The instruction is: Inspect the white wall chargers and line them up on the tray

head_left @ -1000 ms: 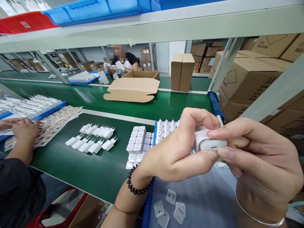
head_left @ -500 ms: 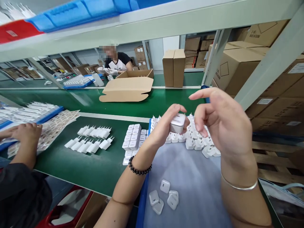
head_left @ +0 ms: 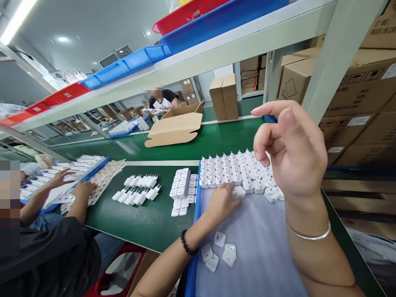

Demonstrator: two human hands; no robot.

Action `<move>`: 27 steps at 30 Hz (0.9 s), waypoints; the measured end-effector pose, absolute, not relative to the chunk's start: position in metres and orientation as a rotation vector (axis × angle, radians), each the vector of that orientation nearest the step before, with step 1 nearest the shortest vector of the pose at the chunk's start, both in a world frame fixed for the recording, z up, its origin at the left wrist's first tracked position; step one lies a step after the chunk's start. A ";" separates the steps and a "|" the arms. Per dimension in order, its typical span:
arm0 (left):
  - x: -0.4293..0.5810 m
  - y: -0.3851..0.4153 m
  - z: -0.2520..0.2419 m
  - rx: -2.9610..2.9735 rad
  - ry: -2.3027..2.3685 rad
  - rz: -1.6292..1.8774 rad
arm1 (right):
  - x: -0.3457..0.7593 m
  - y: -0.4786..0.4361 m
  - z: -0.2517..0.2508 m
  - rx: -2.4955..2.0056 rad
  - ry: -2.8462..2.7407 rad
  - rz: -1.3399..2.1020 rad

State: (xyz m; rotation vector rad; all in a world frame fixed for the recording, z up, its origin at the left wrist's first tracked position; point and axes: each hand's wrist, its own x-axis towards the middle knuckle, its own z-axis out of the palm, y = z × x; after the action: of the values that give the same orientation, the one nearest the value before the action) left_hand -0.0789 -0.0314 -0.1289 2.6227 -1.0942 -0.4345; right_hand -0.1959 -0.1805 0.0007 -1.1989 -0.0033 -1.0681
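Observation:
My left hand [head_left: 222, 206], with a black beaded band at the wrist, pinches a white adapter [head_left: 239, 192] low over the near edge of the rows. My right hand [head_left: 291, 148] is raised to the right, its fingers bent and apart, with nothing visible in it. Behind both hands, white adapters with upright pins [head_left: 222, 169] stand in rows on a blue tray [head_left: 195, 247] lined with a pale sheet. Several loose white square pieces [head_left: 220, 239] lie nearer on this sheet.
Stacked white blocks [head_left: 180, 183] and white plugs [head_left: 136, 197] sit on the green table [head_left: 123, 218]. A co-worker's hands are at the left by card sheets [head_left: 107, 177]. A shelf beam [head_left: 216, 49] crosses above; cartons [head_left: 355, 136] stand right.
My left hand has lowered the white adapter from mid-air to the front of the rows. The view has swung left and up. My right hand keeps its raised pose.

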 end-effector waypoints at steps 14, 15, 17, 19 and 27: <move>-0.077 -0.045 -0.163 2.286 -0.897 -0.490 | -0.184 -0.168 -0.005 -1.218 0.016 -1.165; -0.078 -0.044 -0.163 2.243 -0.903 -0.525 | -0.181 -0.165 -0.007 -1.238 -0.002 -1.129; -0.078 -0.038 -0.158 2.173 -0.919 -0.583 | -0.177 -0.161 -0.009 -1.309 -0.047 -1.014; -0.071 -0.025 -0.147 2.132 -0.934 -0.607 | -0.174 -0.161 -0.011 -1.408 -0.110 -0.859; -0.021 0.110 -0.117 2.489 -0.569 -0.012 | -0.132 -0.132 -0.043 -2.430 -0.301 0.568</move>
State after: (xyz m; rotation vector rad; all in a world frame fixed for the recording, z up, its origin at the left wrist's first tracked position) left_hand -0.0211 0.1099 -0.1173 2.4892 -0.5685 -0.0123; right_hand -0.1318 -0.1318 -0.0432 -2.4305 -0.3012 0.5683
